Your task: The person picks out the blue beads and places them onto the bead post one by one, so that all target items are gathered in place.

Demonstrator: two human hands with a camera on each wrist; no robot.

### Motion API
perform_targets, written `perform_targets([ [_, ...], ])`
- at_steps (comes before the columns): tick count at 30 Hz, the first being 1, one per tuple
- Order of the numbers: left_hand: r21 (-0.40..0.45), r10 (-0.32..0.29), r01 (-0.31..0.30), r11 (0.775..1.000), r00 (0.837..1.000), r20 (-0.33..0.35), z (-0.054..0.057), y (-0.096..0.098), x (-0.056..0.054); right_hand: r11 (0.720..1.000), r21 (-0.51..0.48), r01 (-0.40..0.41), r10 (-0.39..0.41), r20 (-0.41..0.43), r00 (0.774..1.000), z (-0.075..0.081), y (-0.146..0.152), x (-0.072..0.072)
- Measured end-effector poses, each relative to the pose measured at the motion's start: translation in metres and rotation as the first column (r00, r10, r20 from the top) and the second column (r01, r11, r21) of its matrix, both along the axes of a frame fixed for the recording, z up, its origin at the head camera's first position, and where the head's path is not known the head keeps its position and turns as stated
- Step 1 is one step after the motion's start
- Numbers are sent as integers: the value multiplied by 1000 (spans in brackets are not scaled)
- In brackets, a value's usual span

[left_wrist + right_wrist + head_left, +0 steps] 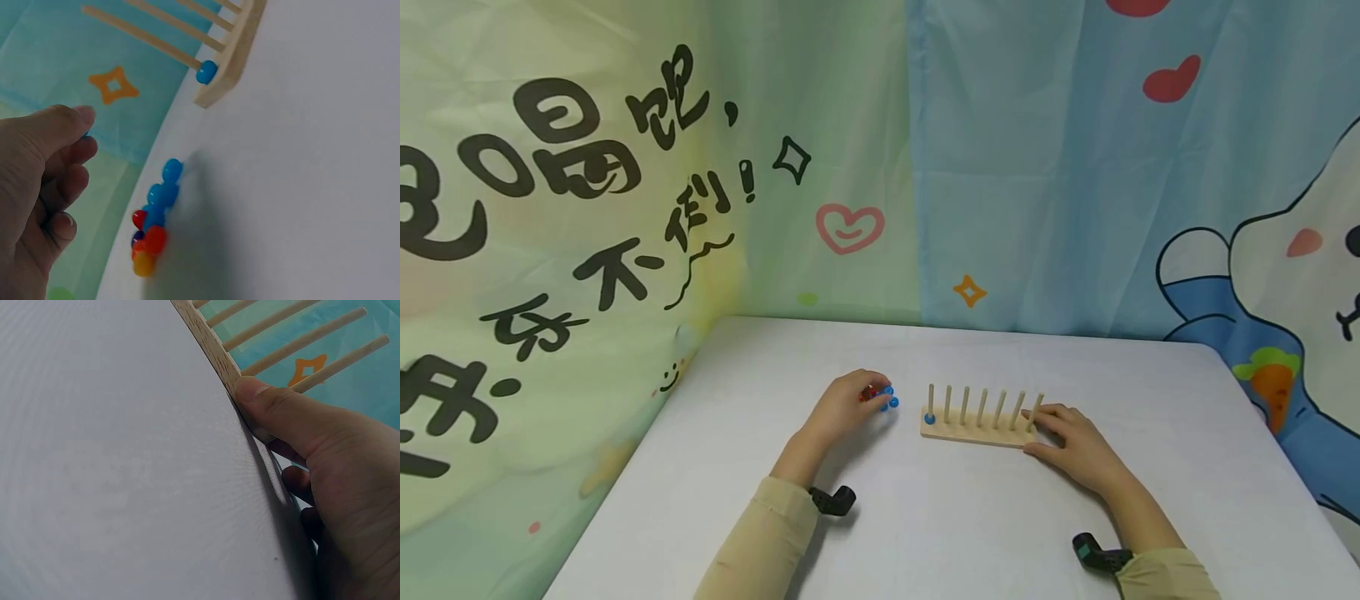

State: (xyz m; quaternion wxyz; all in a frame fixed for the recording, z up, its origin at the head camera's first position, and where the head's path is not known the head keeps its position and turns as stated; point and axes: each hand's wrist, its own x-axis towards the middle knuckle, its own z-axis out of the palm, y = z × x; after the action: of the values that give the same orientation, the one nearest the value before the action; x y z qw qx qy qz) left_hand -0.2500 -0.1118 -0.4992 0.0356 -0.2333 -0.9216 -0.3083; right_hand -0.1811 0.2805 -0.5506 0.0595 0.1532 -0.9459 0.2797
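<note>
A wooden peg board (977, 434) with a row of upright pegs lies on the table. One blue bead (929, 419) sits at the foot of its leftmost peg. My right hand (1078, 446) holds the board's right end, its thumb (253, 390) along the near edge. To the left of the board, my left hand (842, 407) is raised over a cluster of loose beads (164, 195), blue, red, orange and dark. Between its thumb and forefinger it pinches a blue bead (86, 134); only a sliver of that shows in the left wrist view.
A white-covered table (970, 517) carries everything. Behind it hangs a printed cloth (1030, 167), and another stretch of it runs along the left side. Each wrist wears a black camera, one at the left cuff (835, 501) and one at the right (1097, 553).
</note>
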Motion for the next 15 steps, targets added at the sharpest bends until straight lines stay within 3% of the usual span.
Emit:
perform_targets([
  [7, 8, -37, 37, 999, 999, -17, 23, 14, -5, 1000, -2, 0, 0, -3, 1000, -1, 1, 0],
  [15, 76, -140, 141, 987, 990, -20, 46, 35, -2, 1000, 0, -7, 7, -21, 1000, -3, 1, -1],
])
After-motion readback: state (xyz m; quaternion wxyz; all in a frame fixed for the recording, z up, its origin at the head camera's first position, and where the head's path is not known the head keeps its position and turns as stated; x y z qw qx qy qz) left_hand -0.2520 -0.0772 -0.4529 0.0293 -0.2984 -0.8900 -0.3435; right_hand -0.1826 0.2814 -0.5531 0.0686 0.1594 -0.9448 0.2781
